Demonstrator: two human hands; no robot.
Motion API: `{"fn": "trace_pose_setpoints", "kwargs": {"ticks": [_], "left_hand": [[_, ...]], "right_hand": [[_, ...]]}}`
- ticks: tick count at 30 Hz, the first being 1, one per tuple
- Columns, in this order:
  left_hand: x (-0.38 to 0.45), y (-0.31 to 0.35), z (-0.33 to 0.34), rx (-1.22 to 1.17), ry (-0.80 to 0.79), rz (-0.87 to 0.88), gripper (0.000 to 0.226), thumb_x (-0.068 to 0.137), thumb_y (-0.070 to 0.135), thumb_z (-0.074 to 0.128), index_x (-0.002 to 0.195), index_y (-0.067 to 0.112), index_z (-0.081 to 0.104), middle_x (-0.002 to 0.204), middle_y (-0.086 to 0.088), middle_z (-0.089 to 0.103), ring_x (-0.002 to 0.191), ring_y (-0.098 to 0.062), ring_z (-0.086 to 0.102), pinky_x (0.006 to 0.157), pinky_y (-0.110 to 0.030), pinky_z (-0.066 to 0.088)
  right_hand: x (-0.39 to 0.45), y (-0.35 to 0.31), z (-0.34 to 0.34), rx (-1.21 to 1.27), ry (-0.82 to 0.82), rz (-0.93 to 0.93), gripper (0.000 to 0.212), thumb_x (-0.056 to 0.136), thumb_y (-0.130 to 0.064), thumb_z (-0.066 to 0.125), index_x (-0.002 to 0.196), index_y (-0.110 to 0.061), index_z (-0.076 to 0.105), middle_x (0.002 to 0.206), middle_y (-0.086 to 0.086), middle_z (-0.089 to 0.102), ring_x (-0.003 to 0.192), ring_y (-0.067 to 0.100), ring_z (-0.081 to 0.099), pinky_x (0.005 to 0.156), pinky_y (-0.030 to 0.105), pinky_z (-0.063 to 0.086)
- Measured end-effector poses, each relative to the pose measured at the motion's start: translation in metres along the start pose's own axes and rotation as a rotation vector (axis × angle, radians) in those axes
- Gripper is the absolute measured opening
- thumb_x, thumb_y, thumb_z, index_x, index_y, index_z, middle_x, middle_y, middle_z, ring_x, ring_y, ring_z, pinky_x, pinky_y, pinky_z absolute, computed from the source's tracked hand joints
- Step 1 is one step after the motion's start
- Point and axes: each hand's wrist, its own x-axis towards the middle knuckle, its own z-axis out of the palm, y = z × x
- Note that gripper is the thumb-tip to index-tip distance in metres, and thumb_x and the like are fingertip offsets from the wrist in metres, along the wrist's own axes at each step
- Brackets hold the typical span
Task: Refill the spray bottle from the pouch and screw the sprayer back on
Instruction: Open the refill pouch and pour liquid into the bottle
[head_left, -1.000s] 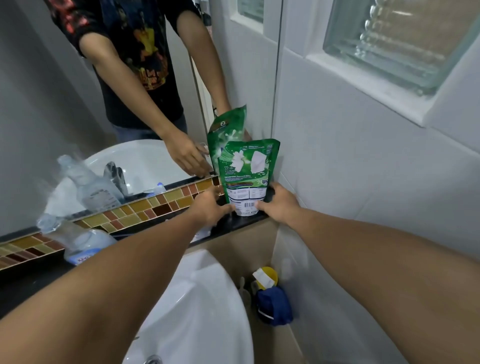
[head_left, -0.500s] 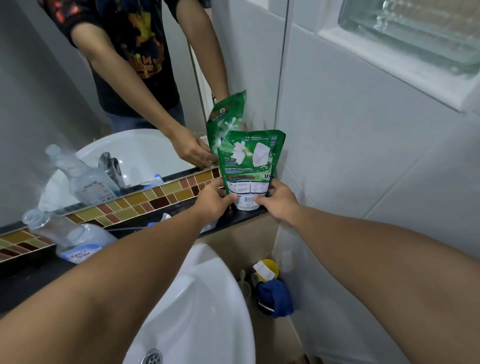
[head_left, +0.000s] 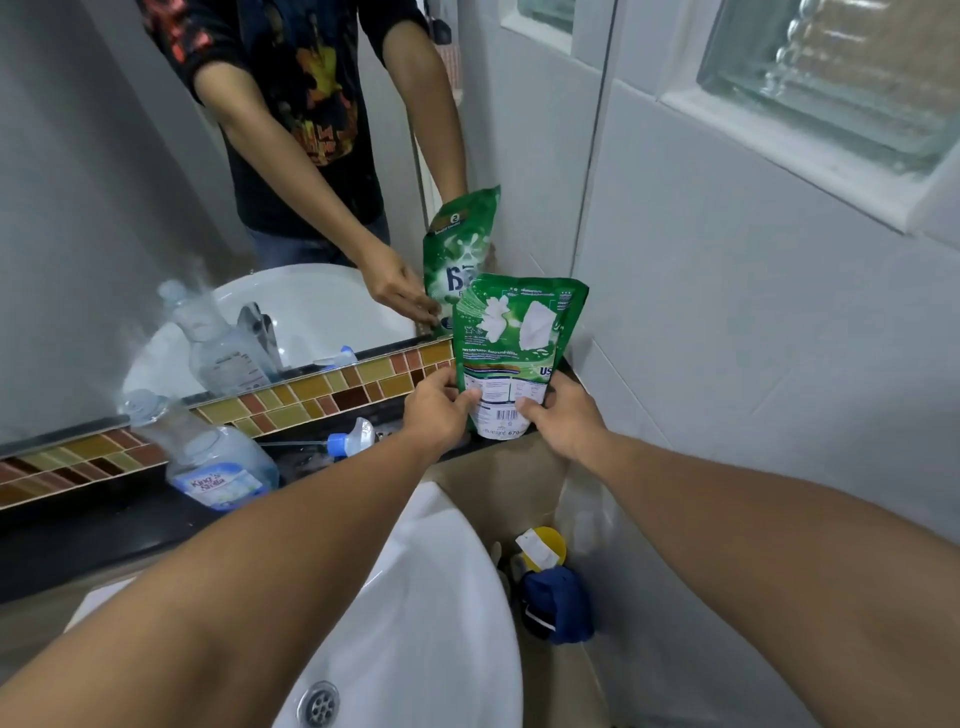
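A green refill pouch (head_left: 514, 338) stands upright on the black ledge (head_left: 78, 535) in the corner by the mirror. My left hand (head_left: 436, 410) grips its lower left edge and my right hand (head_left: 561, 415) grips its lower right edge. A clear spray bottle (head_left: 213, 457) with a blue label stands on the ledge to the left, with no sprayer on its neck. The sprayer head (head_left: 348, 439), white and blue with a thin tube, lies on the ledge between the bottle and the pouch.
The white sink (head_left: 415, 623) lies below my arms, its drain (head_left: 319, 701) at the bottom. A mirror (head_left: 104, 208) above a strip of tiles reflects the scene. A blue and yellow container (head_left: 550, 587) sits on the floor to the right. White tiled wall (head_left: 727, 364) closes the right side.
My hands stay on the base of the pouch. The pouch has tipped slightly toward me and its base sits a little nearer the ledge's front edge. The view has shifted a little.
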Motion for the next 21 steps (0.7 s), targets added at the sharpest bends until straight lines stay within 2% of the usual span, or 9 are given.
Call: {"fn": "trace_pose_setpoints", "kwargs": {"ticks": [2,5,6,9,12,15,18,19,21], "left_hand": [[-0.008,0.003,-0.010,-0.010,0.011,0.010,0.004,0.099,0.024,0.068,0.101,0.027,0.067,0.102,-0.003,0.077,0.097,-0.024,0.074,0.084,-0.040,0.061],[-0.022,0.003,-0.031,0.000,0.043,0.034,0.002,0.099,0.026,0.068,0.101,0.026,0.066,0.094,0.002,0.076,0.091,-0.021,0.073,0.071,-0.029,0.057],[-0.027,0.003,-0.039,0.010,0.049,0.044,0.004,0.099,0.028,0.067,0.103,0.026,0.067,0.093,0.004,0.074,0.091,-0.020,0.072,0.071,-0.029,0.056],[-0.041,0.004,-0.064,0.026,0.058,0.056,0.016,0.099,0.034,0.067,0.109,0.021,0.068,0.098,-0.002,0.074,0.095,-0.026,0.071,0.085,-0.043,0.058],[-0.056,0.006,-0.088,-0.010,0.043,0.058,0.021,0.100,0.034,0.065,0.114,0.018,0.068,0.107,-0.009,0.073,0.100,-0.032,0.071,0.089,-0.053,0.059],[-0.070,0.005,-0.113,-0.004,0.058,0.086,0.022,0.101,0.034,0.064,0.116,0.019,0.068,0.106,-0.008,0.074,0.098,-0.027,0.071,0.088,-0.048,0.060],[-0.082,0.001,-0.138,-0.055,0.057,0.102,0.011,0.101,0.031,0.064,0.107,0.022,0.066,0.103,-0.005,0.075,0.084,-0.017,0.070,0.070,-0.034,0.058],[-0.087,0.000,-0.146,-0.065,0.058,0.105,0.009,0.101,0.031,0.064,0.104,0.023,0.065,0.102,-0.003,0.075,0.084,-0.016,0.069,0.069,-0.032,0.057],[-0.094,-0.003,-0.162,-0.092,0.056,0.102,0.012,0.101,0.031,0.064,0.106,0.020,0.066,0.101,-0.002,0.076,0.092,-0.020,0.072,0.077,-0.038,0.061]], "right_hand": [[-0.008,-0.007,0.004,0.013,0.010,-0.032,0.032,0.093,-0.031,0.074,0.124,-0.031,0.065,0.118,-0.004,0.077,0.113,0.025,0.068,0.101,0.045,0.052],[-0.021,-0.022,0.012,0.021,0.014,-0.085,0.033,0.093,-0.030,0.074,0.125,-0.030,0.064,0.116,-0.004,0.077,0.112,0.025,0.069,0.099,0.046,0.053],[-0.027,-0.028,0.015,0.027,0.005,-0.099,0.033,0.094,-0.030,0.074,0.125,-0.030,0.064,0.116,-0.004,0.077,0.111,0.024,0.070,0.099,0.047,0.053],[-0.043,-0.045,0.024,0.011,-0.005,-0.139,0.037,0.094,-0.033,0.074,0.128,-0.032,0.063,0.116,-0.005,0.077,0.108,0.021,0.070,0.098,0.045,0.054],[-0.059,-0.064,0.033,0.012,-0.004,-0.166,0.038,0.094,-0.036,0.073,0.130,-0.031,0.062,0.116,-0.004,0.077,0.106,0.020,0.070,0.095,0.043,0.056],[-0.078,-0.084,0.043,0.008,-0.007,-0.206,0.037,0.096,-0.038,0.071,0.131,-0.034,0.061,0.116,-0.005,0.076,0.102,0.018,0.070,0.086,0.036,0.055],[-0.097,-0.103,0.053,0.015,-0.016,-0.248,0.034,0.097,-0.037,0.070,0.130,-0.036,0.060,0.115,-0.010,0.073,0.099,0.012,0.069,0.080,0.030,0.051],[-0.103,-0.109,0.057,0.023,-0.021,-0.256,0.032,0.097,-0.036,0.070,0.127,-0.037,0.060,0.113,-0.013,0.073,0.097,0.008,0.068,0.077,0.027,0.050],[-0.116,-0.122,0.065,0.044,-0.028,-0.281,0.029,0.097,-0.034,0.070,0.122,-0.043,0.059,0.108,-0.021,0.071,0.094,-0.006,0.065,0.074,0.022,0.048]]}}
